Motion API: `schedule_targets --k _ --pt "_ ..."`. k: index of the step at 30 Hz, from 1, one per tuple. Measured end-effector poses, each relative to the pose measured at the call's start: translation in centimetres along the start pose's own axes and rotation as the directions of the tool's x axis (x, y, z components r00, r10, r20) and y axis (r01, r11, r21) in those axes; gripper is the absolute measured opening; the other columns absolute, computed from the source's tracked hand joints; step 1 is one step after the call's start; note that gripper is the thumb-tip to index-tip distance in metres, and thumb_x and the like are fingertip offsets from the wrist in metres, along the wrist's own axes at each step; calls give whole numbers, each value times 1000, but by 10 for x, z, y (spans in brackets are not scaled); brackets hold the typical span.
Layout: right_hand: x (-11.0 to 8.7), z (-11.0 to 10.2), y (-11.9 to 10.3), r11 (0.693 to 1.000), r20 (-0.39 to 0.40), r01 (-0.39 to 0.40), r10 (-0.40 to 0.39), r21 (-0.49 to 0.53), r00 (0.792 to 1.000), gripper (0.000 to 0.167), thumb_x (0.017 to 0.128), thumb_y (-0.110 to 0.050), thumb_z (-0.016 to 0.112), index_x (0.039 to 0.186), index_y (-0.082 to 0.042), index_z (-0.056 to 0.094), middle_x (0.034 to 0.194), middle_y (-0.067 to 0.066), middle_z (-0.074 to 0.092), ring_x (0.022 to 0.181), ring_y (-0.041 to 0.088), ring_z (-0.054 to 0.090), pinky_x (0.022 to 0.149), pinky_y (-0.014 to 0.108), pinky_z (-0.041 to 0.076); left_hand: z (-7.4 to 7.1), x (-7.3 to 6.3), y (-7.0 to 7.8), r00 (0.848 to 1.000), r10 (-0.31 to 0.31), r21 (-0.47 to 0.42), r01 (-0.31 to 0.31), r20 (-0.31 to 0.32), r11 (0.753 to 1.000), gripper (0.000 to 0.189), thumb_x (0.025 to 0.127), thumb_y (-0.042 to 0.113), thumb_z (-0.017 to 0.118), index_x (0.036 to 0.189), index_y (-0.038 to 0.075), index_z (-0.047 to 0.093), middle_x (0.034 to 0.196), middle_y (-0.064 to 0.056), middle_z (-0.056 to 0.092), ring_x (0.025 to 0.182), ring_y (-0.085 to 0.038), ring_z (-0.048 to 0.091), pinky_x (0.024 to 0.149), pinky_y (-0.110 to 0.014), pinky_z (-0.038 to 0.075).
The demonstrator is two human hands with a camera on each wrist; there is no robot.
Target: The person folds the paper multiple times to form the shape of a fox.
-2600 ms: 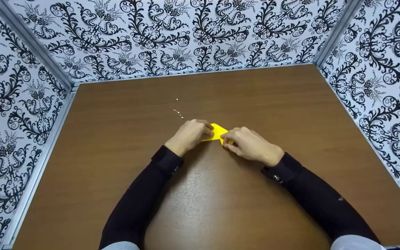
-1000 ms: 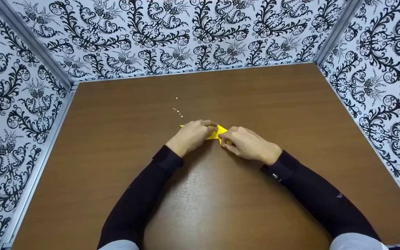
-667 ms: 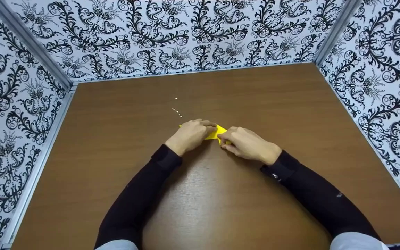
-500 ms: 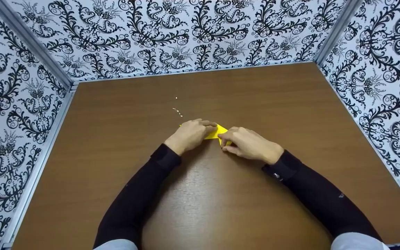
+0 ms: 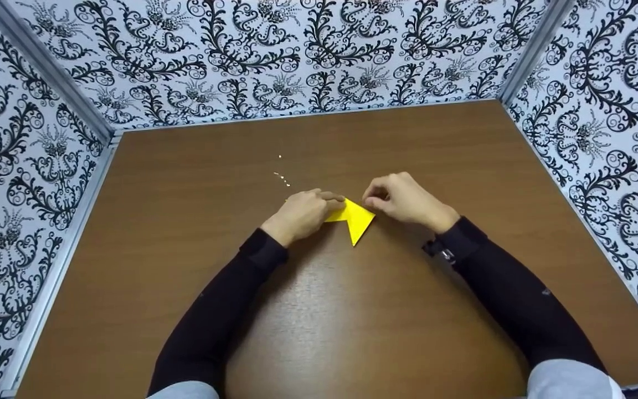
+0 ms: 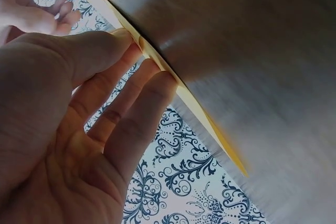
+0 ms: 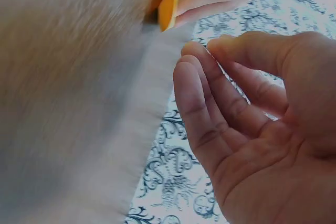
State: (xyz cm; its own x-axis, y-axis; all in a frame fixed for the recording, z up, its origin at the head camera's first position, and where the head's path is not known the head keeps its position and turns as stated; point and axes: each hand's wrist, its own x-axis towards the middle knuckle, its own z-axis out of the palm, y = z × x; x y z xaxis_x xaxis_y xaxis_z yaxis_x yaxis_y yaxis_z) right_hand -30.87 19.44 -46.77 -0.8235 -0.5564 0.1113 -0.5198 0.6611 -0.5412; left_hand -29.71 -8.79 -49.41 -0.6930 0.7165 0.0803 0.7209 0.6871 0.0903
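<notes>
A folded piece of yellow paper (image 5: 360, 218) lies on the brown table, its right end bent into a point toward the person. My left hand (image 5: 303, 211) rests over its left part, hiding much of it. In the left wrist view, fingertips and thumb press on the paper (image 6: 202, 111), which appears edge-on against the table. Just right of the paper, my right hand (image 5: 408, 200) is raised with fingers loosely bent and nothing in them. The right wrist view shows a small gap between that hand (image 7: 247, 114) and the paper's end (image 7: 168, 11).
Small pale scraps (image 5: 282, 178) are scattered on the table (image 5: 214, 166) beyond the left hand. Walls with black-and-white patterned covering (image 5: 297, 55) stand at the back and both sides, joined by metal corner strips (image 5: 535, 50).
The right hand has let go of the paper's right end and moved up and slightly right, uncovering the folded point. The left hand stays nearly in place on the paper.
</notes>
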Motion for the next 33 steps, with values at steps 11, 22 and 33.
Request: schedule_targets --k 11,22,33 --pt "46 12 4 996 124 -80 85 -47 989 9 106 -15 84 110 -10 91 105 9 88 94 27 76 91 42 64 -2 -1 4 1000 -18 13 18 25 1000 44 115 1 66 154 16 77 163 -5 74 135 -37 76 111 -51 68" --pt "65 18 3 988 143 -144 150 -53 978 9 106 -14 85 107 -11 93 104 10 89 94 26 75 88 38 61 -1 2 3 1000 -14 19 13 14 1000 43 112 -1 68 148 18 81 158 -4 77 132 -38 78 106 -52 70" --pt "68 20 6 990 129 -130 136 -50 982 9 103 -14 86 104 -10 93 100 9 90 88 24 73 81 31 57 -1 2 3 1000 -4 23 4 9 1000 41 113 0 69 148 15 81 158 -4 77 133 -39 78 109 -51 69"
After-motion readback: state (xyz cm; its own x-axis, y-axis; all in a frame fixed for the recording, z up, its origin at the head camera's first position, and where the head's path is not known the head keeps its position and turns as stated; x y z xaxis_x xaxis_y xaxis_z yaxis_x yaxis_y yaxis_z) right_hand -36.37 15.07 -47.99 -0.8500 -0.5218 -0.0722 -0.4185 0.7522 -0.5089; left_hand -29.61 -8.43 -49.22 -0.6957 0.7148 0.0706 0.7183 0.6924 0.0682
